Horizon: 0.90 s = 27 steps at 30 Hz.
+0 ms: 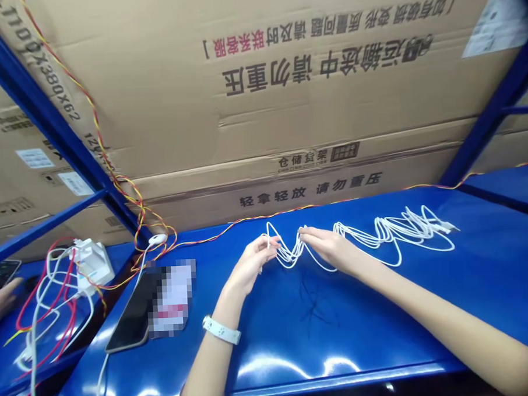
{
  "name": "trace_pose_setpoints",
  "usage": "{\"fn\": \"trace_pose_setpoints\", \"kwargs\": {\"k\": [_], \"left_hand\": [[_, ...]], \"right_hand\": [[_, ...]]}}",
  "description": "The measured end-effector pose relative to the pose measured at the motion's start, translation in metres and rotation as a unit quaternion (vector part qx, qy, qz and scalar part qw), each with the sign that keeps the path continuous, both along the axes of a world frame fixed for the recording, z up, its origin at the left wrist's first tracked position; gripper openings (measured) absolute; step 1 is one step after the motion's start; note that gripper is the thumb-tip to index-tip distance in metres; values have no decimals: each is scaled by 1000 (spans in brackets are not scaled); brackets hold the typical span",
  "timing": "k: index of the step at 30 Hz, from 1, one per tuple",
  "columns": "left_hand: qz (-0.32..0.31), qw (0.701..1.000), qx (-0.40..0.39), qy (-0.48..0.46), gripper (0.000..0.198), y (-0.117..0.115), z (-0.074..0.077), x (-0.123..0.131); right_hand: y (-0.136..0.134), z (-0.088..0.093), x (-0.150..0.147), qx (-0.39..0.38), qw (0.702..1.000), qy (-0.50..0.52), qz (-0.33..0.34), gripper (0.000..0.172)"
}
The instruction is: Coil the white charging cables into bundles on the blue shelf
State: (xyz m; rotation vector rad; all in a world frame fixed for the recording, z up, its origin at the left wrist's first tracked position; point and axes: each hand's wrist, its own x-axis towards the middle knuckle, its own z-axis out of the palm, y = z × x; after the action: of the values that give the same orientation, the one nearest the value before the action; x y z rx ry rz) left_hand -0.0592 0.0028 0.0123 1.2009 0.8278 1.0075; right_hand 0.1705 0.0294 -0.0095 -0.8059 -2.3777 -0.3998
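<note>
Cable, thin and white, in slack loops across the gap between both hands. Left hand closed in a pinch on a short length of that cable, thumb and fingers together, a small straight section standing up just past the grip. Right hand reaching in from the other side, fingertips against the cable at the top of a loop; firm hold or light touch impossible to tell from this view. Beyond the right hand, more of the same cable in a long tangled run of coils on the blue steel shelf, ending in a small connector. Behind both hands, a twisted red and yellow wire along the shelf's back edge, against a cardboard carton with printed Chinese lettering. Left of the left hand's pinch, a black smartphone beside a pixelated packet; farther left, a white charger among red and white leads. At the far left edge, a co-worker's hand near a second phone. White band around the left wrist.
</note>
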Motion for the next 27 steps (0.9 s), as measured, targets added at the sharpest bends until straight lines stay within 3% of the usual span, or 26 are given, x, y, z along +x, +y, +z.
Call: {"fn": "trace_pose_setpoints", "kwargs": {"k": [4,8,15,22,24,27], "left_hand": [[-15,993,-50,-102,22,-6,-4,12],[29,991,-85,-97,32,-9,-8,21],[4,993,-80,-85,36,-9,-12,26],[24,995,-85,-36,36,-8,-12,21],[23,996,-74,-42,36,-7,-10,18],[18,997,-58,-49,35,-5,-4,14]], "right_hand": [[-18,1,-15,23,996,-4,90,28],[-32,1,-30,43,989,5,139,32],[-41,6,-38,-84,986,16,141,47],[-47,17,-41,-96,979,-45,172,47],[-44,21,-35,-103,982,-5,159,41],[-34,31,-17,-143,987,54,39,21]]}}
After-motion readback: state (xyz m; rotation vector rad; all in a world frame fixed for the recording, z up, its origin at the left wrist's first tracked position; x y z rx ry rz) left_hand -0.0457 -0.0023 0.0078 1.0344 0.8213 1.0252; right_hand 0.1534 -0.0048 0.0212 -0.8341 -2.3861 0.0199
